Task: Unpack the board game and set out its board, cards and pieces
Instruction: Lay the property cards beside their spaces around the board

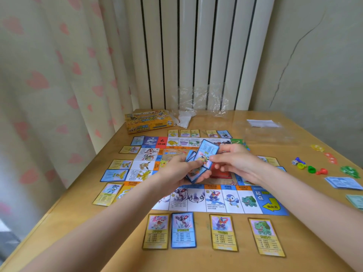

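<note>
I see the game board (198, 195) lying flat on the wooden table (82, 218), with both hands working above its centre. My left hand (176, 169) is curled round a fanned stack of cards (193, 171), thumb on top. My right hand (233, 160) pinches one blue-bordered card (208, 152) between thumb and forefinger, tilted up, its lower end touching the stack.

Single cards lie around the board's edge: four at 6 o'clock, of which the second is the blue one (183, 230), four more along 9 o'clock, and a row at 12 o'clock.

The yellow game box (149, 121) stands at 11 o'clock, just beside crumpled clear plastic wrap (200, 107). At 3 o'clock sit the coloured pawns (310, 168) with a die (294, 162), and near them a pile of blue paper slips (342, 182). A red object under my right hand is too hidden to identify.
</note>
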Tool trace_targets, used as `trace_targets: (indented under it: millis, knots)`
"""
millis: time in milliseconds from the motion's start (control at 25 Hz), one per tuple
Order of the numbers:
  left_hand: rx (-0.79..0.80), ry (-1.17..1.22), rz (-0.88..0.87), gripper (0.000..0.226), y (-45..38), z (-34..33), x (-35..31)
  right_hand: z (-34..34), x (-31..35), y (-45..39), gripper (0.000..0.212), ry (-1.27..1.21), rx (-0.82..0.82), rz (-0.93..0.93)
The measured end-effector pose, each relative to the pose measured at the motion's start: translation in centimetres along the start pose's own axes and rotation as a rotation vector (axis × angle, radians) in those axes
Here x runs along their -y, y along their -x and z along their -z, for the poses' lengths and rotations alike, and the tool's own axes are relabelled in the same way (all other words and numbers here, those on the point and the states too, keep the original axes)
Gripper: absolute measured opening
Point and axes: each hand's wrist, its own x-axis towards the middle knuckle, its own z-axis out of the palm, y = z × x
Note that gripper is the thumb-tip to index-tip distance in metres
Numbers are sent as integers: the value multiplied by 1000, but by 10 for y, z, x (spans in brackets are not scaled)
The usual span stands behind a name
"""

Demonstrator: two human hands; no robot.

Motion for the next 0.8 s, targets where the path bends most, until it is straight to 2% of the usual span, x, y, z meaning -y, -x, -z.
trace_targets:
  millis: [80, 160, 240, 320, 400, 480, 600, 800]
  knots:
    - [23, -72, -26, 16, 6, 2, 2, -5, 2, -2, 8, -16, -51, 28]
    - [-50, -113, -65, 10, 13, 13, -1, -11, 9, -14, 9, -67, -95, 64]
    - [-223, -132, -108, 9, 18, 40, -10, -27, 18, -33, 9, 42, -67, 76]
    - [-402, -176, -134, 7, 24, 79, -19, -54, 25, -58, 9, 264, -2, 80]
    - [-566, -280, -142, 11, 33, 122, -25, -92, 33, -83, 13, 456, 89, 114]
    - [-667, -422, -120, 14, 41, 155, -28, -130, 42, -106, 20, 545, 150, 187]
    - [-709, -604, -42, 16, 41, 176, -27, -176, 49, -132, 22, 604, 195, 262]
    - [-615, -790, 70, 23, 25, 187, -18, -208, 30, -156, 21, 682, 241, 221]
